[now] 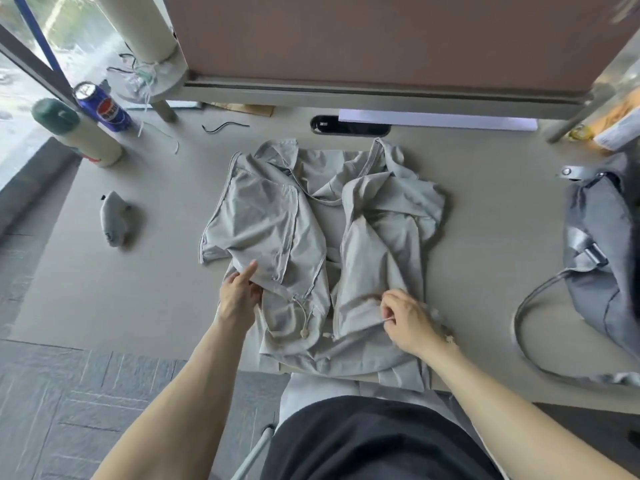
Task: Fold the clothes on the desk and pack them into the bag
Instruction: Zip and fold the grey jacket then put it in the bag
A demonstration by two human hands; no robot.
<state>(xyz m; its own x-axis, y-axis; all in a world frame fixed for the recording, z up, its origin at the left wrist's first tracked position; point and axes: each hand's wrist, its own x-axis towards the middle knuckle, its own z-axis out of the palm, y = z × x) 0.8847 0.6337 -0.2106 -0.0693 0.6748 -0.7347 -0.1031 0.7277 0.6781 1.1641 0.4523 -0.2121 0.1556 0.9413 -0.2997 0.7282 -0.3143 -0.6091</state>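
Observation:
A light grey jacket (304,230) lies spread on the desk (138,271), its front open and both sleeves folded in over the body. Its hem with a drawstring and beige toggle (304,332) hangs near the desk's front edge. My left hand (239,292) grips the fabric at the jacket's lower left edge, index finger pointing up. My right hand (408,320) pinches the hem at the lower right. A grey bag (599,258) with a long strap lies at the right side of the desk.
A small grey pouch (114,220) lies at the left. A blue soda can (102,107) and a green-capped cylinder (74,131) stand at the back left. Loose cords lie near the back. A partition panel (346,39) rises behind the desk. Packaged items sit at the far right.

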